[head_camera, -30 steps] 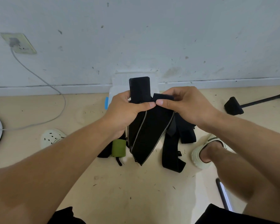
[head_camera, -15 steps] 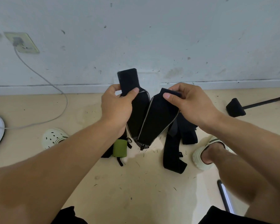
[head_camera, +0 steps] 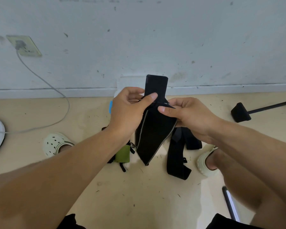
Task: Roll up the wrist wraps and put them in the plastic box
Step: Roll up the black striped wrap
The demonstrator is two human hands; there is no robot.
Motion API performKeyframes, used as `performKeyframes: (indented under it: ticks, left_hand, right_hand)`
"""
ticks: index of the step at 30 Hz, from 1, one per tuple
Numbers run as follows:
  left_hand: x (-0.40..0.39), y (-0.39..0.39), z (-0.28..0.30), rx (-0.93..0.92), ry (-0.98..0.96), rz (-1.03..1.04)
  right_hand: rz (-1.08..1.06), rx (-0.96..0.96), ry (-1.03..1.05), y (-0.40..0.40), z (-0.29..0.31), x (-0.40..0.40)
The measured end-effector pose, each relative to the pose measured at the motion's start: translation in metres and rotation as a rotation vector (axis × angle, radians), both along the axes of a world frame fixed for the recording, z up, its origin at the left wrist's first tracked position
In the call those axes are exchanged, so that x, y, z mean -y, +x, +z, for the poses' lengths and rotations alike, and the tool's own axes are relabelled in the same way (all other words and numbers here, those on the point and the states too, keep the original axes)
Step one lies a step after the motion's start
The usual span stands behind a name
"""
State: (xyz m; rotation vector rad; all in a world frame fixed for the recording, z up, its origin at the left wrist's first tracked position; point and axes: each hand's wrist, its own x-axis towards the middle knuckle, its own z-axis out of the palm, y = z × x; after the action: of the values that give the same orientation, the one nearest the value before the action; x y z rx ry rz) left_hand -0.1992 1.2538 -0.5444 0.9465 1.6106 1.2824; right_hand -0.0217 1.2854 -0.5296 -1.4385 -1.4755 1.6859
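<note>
Head cam, floor level: left hand (head_camera: 129, 111) pinches a black wrist wrap (head_camera: 153, 129) just below its stiff top tab, thumb pressed on the front, fingers curled behind. Right hand (head_camera: 186, 113) pinches the same wrap at its upper right edge, thumb on the fabric, fingers hidden behind. Both grips clamped on the wrap, close together, thumbs nearly touching. Tab sticks up above the left grip; rest of the wrap hangs below both hands, folded lengthwise w/ grey edging, lower tip held clear above the floor (head_camera: 139, 195). Under the hands, more black wraps (head_camera: 177, 156) lie loose on the floor, beside a green pouch (head_camera: 122, 154). Plastic box (head_camera: 130, 81) sits behind the hands against the wall, mostly hidden. Pale clogs (head_camera: 56, 143) on both feet, left & right of the pile. Grey cable (head_camera: 56, 90) runs from a wall socket (head_camera: 24, 46).
</note>
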Motion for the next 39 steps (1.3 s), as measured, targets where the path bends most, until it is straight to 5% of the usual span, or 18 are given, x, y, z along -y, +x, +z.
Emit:
performKeyframes:
  ticks: [3,12,18,22,34,39]
  left_hand:
    - [0.002,0.000,0.003,-0.131,0.091,0.060]
    - [0.006,0.006,-0.010,-0.053,-0.107,-0.241]
    - [0.006,0.009,-0.006,-0.115,-0.098,-0.246]
    - [0.002,0.003,-0.001,-0.028,-0.099,-0.087]
    - [-0.002,-0.002,-0.003,0.167,-0.128,-0.006]
    - [-0.004,-0.007,0.002,0.252,-0.134,-0.021]
  right_hand:
    - [-0.098,-0.044,-0.052,0.000,-0.001,-0.002]
    - [-0.168,-0.058,-0.068,-0.001,0.001,-0.002]
    - [-0.306,0.020,0.097,0.005,0.005,-0.015]
    - [-0.245,0.253,0.369,0.011,0.005,-0.019]
    - [0.107,0.114,0.296,-0.006,-0.003,0.002]
    - [0.091,0.108,0.437,-0.008,-0.004,0.001]
